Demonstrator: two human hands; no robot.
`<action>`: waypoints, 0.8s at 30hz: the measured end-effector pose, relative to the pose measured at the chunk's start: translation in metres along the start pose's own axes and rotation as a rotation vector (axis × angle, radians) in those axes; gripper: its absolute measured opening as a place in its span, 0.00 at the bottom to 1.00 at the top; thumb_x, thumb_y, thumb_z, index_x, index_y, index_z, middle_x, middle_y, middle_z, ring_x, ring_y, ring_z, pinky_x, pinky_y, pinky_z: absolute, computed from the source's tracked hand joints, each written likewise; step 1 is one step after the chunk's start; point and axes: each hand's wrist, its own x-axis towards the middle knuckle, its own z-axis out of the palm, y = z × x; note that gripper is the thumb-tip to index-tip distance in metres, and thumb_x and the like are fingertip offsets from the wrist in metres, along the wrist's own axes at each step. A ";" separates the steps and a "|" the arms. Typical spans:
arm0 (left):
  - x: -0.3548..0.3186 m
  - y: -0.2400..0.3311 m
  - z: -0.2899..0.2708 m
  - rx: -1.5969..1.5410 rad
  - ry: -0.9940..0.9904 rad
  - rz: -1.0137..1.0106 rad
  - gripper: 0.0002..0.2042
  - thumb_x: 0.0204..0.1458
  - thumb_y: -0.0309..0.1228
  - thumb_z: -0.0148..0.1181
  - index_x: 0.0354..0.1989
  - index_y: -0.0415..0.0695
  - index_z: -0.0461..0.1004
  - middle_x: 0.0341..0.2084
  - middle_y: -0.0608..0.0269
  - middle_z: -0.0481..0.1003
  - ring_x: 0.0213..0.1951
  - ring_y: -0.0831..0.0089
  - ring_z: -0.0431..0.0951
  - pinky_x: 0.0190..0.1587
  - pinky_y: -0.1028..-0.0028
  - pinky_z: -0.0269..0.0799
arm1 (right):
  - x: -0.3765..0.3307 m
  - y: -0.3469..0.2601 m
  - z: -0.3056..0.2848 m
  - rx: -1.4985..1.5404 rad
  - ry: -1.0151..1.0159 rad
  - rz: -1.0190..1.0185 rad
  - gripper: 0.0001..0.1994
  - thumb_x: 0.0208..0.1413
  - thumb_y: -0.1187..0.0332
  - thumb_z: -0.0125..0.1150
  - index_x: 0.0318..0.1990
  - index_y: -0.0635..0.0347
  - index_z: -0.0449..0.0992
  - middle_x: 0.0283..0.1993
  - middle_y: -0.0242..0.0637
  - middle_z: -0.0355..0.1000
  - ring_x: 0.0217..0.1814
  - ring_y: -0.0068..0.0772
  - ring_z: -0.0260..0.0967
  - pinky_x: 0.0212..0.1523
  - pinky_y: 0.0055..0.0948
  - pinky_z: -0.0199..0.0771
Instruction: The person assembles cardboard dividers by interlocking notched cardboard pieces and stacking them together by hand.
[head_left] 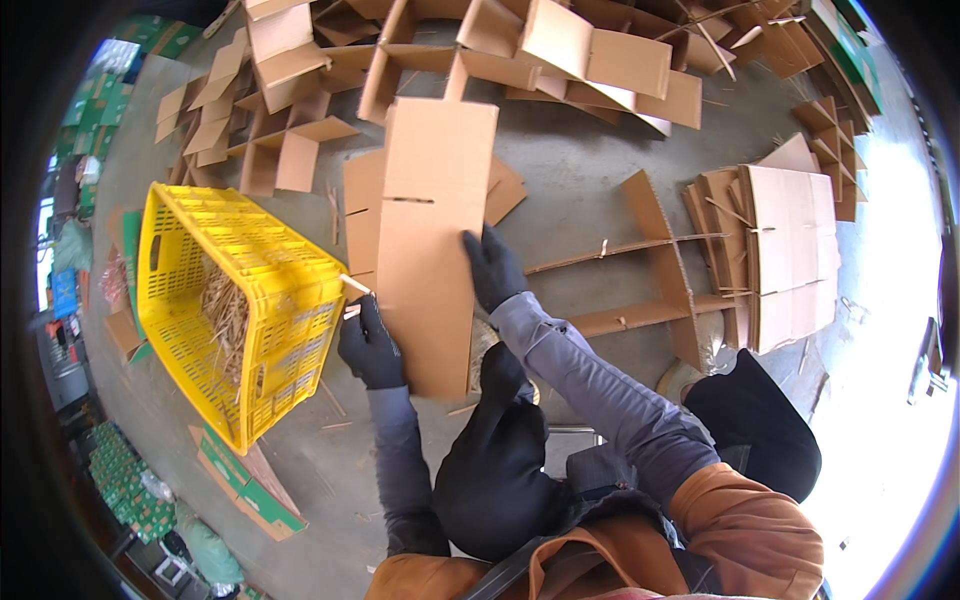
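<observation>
A long brown cardboard panel (436,250) with a short slit across its middle is held in front of me. My right hand (493,270), in a black glove, is closed on the panel's right edge. My left hand (370,347), also in a black glove, is beside the panel's left edge with its fingers closed. A thin pale cardboard strip (355,284) sticks out at those fingertips, close to the yellow crate's corner. More flat cardboard pieces (362,210) lie partly hidden beneath the panel.
At left, a yellow plastic crate (300,262) lies tipped, with thin strips (226,318) inside. On the right are a slotted divider frame (660,262) and a stack of flat cardboard (793,258). Assembled dividers (590,55) spread across the far floor; a green-and-brown carton piece (248,485) lies near left.
</observation>
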 end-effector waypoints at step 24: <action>-0.004 -0.137 0.056 -0.480 0.123 -0.588 0.23 0.50 0.39 0.60 0.48 0.36 0.64 0.40 0.51 0.69 0.40 0.62 0.71 0.44 0.67 0.69 | -0.014 -0.053 -0.238 -0.181 0.138 -0.098 0.13 0.54 0.64 0.57 0.40 0.65 0.71 0.28 0.42 0.73 0.28 0.28 0.70 0.30 0.30 0.69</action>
